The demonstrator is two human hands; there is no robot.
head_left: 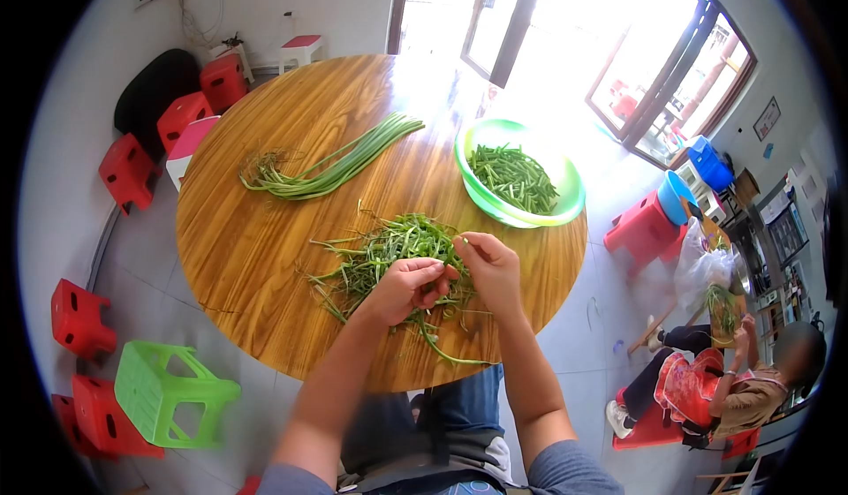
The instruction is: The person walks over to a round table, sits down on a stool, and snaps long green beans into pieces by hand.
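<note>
- White walls and a pale grey tiled floor are seen around the workplace, flooded with daylight through brown-framed glass doors.
- A round, brown wood-grain table is set at the middle of the view.
- At the far right, a person in a brown top and red apron is seated on a red stool; what is handled there cannot be made out.
- A light green plastic stool is placed left of the table, and red plastic stools are ranged along the left wall.
- On the table's right side, a green-and-white plastic basin is partly filled with short cut green pieces.
- Near the front of the table, a loose heap of green leaves and stems is spread beneath and beside both hands.
- Farther back, left of the basin, a bundle of long, slim green stems is laid, its stringy ends turned left.
- Over the heap, the left hand is curled, thumb drawn to the fingers; whether anything is gripped cannot be told.
- Just beside it, the right hand is nearly closed, thumb and forefinger brought together; any small piece between them cannot be discerned.
</note>
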